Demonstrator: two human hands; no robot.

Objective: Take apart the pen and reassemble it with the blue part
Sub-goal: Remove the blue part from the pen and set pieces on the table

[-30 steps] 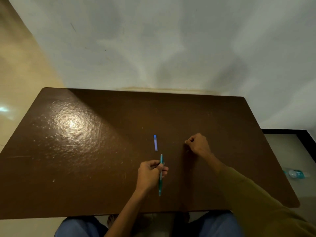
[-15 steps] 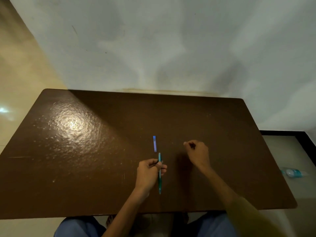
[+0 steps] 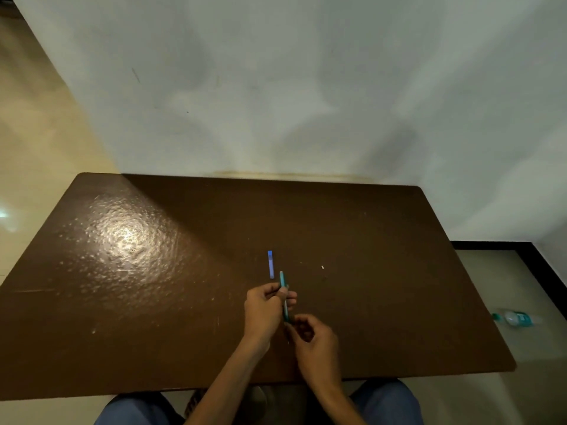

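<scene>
A slim teal pen [image 3: 283, 289] stands nearly upright in the view, held at its middle by my left hand [image 3: 264, 314] above the brown table [image 3: 153, 302]. My right hand [image 3: 313, 342] is at the pen's near end, fingertips pinched around that tip; the end itself is hidden by the fingers. A short blue part [image 3: 270, 264] lies flat on the table just beyond the pen's far end, apart from both hands. A tiny white piece [image 3: 322, 267] lies on the table to the right of the blue part.
The table's far edge meets a pale wall. A plastic bottle [image 3: 512, 319] lies on the floor off the table's right side. My knees in blue trousers [image 3: 386, 403] show under the near edge.
My right hand left the spot on the table to the right, where a tiny white piece now lies, and came back to the pen's near end. The left hand kept the pen almost still.
</scene>
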